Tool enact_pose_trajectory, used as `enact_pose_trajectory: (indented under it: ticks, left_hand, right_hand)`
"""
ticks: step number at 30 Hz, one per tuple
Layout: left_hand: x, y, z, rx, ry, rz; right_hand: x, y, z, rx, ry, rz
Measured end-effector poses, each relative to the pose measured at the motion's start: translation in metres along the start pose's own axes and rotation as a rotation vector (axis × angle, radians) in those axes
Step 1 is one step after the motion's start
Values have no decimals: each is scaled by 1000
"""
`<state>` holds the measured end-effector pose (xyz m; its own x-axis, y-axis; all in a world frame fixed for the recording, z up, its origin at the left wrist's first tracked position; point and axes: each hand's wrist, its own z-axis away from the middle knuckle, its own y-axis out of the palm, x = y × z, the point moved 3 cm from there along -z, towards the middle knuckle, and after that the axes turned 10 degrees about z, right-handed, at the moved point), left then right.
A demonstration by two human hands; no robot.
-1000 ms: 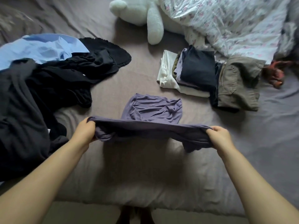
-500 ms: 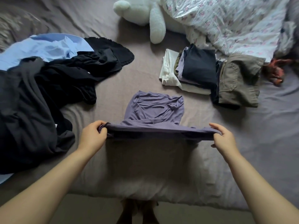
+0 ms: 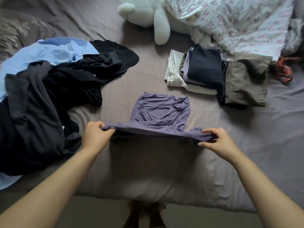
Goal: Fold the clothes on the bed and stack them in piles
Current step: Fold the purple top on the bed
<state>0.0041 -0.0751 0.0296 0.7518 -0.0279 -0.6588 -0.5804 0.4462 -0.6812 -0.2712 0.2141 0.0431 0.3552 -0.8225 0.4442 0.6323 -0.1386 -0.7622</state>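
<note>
A purple garment [image 3: 159, 111] lies in the middle of the bed, its near edge lifted off the sheet. My left hand [image 3: 96, 134] grips the left end of that edge in curled fingers. My right hand [image 3: 217, 140] pinches the right end between thumb and fingers. To the left lies an unfolded heap of dark clothes [image 3: 41, 99] with a light blue shirt [image 3: 56, 51] under it. At the back right stands a folded pile with a navy piece [image 3: 204, 68] on top, and beside it folded olive trousers [image 3: 245, 79].
A white plush toy [image 3: 148, 14] and a floral duvet [image 3: 233, 22] lie at the far side of the grey bed sheet [image 3: 156, 170]. A reddish item [image 3: 285, 69] sits at the right. The bed's near edge and the floor show at the bottom.
Both hands have carried the garment's near edge forward, away from me and over the part lying flat. The hands have come slightly closer together.
</note>
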Motion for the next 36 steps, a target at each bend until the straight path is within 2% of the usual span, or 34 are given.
enact_pose_trajectory:
  ticks: [4, 5, 7, 11, 15, 18, 21, 23, 27, 32, 36]
  left_hand:
    - [-4, 2, 9, 318, 106, 129]
    - [-7, 1, 12, 356, 128, 184]
    - [-15, -6, 17, 306, 198, 282]
    - [-36, -19, 20, 158, 229, 488]
    - [-71, -31, 23, 161, 357, 330]
    - [-100, -43, 29, 245, 389, 218]
    - [-133, -61, 40, 238, 528, 191]
    - [-152, -78, 46, 143, 651, 162]
    - [-184, -119, 60, -37, 739, 257]
    - [-196, -157, 83, 77, 789, 198]
    - [-200, -164, 96, 139, 815, 187]
  right_hand:
    - [-4, -8, -1, -110, -44, 97]
    - [-3, -12, 0, -147, -29, 83]
    - [-4, -20, 3, -233, -2, 40]
    - [1, -41, 10, -337, 40, -19]
    - [16, -68, 20, -344, 16, -26]
    - [32, -89, 27, -352, -16, -86]
    - [50, -112, 37, -274, -61, -174]
    - [63, -130, 45, -207, -99, -210]
    - [80, -172, 68, -85, -192, -119]
    - [80, -208, 114, 194, -249, 38]
    - [71, -219, 134, 341, -237, -8]
